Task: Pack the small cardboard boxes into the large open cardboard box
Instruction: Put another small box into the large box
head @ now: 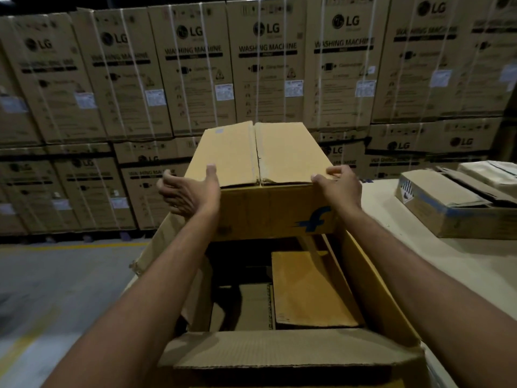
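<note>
The left hand and right hand clasp the box by its near top corners, over the carton's far end. The grip looks shallow and the top flaps unsealed. The box could slip, or catch on the packed box below and jam.

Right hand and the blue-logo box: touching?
Touching. The head view shows the right hand curled over the top right edge of the blue-logo box, with no gap visible.

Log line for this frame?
left hand: grips small box | right hand: grips small box | small box: over large open box
</note>
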Action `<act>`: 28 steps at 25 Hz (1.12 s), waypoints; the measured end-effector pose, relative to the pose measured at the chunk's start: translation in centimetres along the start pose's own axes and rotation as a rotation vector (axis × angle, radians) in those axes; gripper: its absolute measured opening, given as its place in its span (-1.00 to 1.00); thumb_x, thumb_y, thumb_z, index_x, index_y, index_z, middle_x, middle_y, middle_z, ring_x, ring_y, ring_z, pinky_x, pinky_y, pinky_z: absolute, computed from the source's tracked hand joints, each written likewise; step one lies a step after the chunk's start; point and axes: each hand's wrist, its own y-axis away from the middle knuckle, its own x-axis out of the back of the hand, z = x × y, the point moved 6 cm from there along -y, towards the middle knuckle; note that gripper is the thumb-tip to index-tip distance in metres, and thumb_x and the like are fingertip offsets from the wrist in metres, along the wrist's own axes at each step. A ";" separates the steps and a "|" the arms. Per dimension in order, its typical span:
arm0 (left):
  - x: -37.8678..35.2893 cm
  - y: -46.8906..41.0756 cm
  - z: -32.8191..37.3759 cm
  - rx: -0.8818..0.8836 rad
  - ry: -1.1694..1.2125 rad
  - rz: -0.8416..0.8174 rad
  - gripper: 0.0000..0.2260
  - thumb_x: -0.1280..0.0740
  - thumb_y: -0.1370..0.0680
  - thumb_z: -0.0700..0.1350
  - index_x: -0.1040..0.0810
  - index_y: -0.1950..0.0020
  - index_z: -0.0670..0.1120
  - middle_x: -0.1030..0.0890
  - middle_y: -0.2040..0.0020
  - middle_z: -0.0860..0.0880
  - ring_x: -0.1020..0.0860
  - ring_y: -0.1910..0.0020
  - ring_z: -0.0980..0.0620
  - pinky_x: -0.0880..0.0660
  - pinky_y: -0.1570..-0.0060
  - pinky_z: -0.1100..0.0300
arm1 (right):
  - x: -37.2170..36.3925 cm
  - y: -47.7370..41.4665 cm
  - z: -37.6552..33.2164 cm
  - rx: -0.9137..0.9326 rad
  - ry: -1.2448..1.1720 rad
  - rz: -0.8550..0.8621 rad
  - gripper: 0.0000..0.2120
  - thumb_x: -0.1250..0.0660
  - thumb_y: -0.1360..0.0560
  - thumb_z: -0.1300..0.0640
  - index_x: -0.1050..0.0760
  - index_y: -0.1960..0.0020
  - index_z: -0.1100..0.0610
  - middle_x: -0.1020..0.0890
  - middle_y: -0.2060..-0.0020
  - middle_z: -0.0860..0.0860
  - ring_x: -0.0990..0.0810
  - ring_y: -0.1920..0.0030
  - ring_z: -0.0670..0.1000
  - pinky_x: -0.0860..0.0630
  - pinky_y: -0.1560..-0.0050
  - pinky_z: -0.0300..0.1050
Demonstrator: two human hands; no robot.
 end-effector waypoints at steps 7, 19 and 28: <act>-2.2 -1.4 -4.4 0.180 0.102 -0.379 -0.51 -0.59 -0.44 -0.04 -0.56 -0.27 -0.23 -0.62 -0.14 -0.13 -0.60 -0.15 -0.10 -0.51 0.15 0.19 | -1.2 0.3 2.1 -0.089 0.142 -0.134 -0.32 -0.58 -0.41 -0.08 -0.44 -0.45 0.05 -0.50 -0.41 0.05 -0.45 -0.40 0.11 -0.43 -0.29 0.03; 5.9 -7.5 7.3 -0.457 0.106 -0.037 -0.61 -0.55 -0.39 0.21 -0.66 -0.14 0.08 -0.66 -0.23 0.02 -0.60 -0.23 0.04 -0.44 -0.01 0.23 | -5.6 -0.4 -3.2 0.078 -0.200 -0.192 -0.56 -0.45 -0.40 -0.28 -0.50 -0.16 -0.08 -0.54 -0.16 -0.01 -0.55 -0.17 0.06 -0.61 -0.11 0.12; 6.5 -9.4 7.2 -0.577 -0.068 0.039 -0.77 -0.49 -0.45 0.20 -0.72 0.04 0.07 -0.73 0.00 0.06 -0.66 0.00 0.08 -0.50 0.07 0.21 | -14.3 0.2 1.3 -0.227 -0.252 -0.454 -0.58 -0.16 -0.49 -0.26 -0.38 -0.09 0.08 -0.54 -0.09 0.08 -0.55 -0.08 0.13 -0.50 0.04 0.00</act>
